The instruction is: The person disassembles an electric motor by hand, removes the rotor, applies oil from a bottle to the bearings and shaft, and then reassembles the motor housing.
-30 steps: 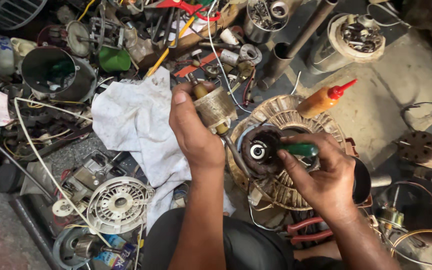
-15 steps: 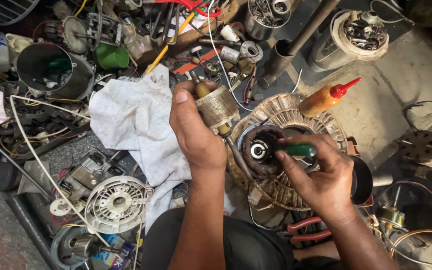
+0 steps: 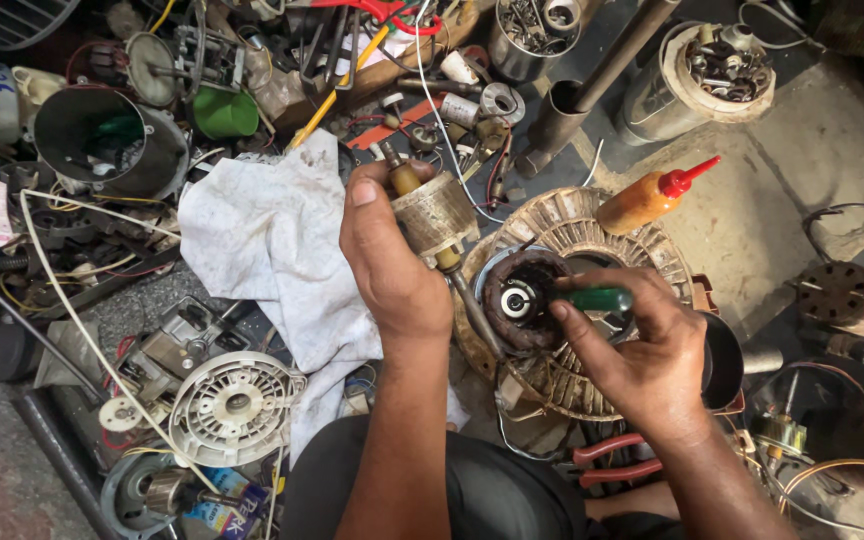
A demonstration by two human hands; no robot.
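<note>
The left hand [image 3: 392,265] is wrapping its grip tight around a motor rotor [image 3: 437,215], holding it tilted above the white rag [image 3: 267,240]. The right hand [image 3: 642,350] is pinching a green-handled screwdriver [image 3: 597,299], fingers closed on the handle, its tip at the dark round end cap [image 3: 522,300]. That cap is sitting over the ribbed stator ring [image 3: 592,225], with an orange squeeze bottle [image 3: 652,197] lying just beside it and red pliers [image 3: 617,460] near the knee.

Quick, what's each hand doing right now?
Left hand: closed around a motor rotor.
Right hand: closed on a green-handled tool, held at a dark motor cap.
</note>
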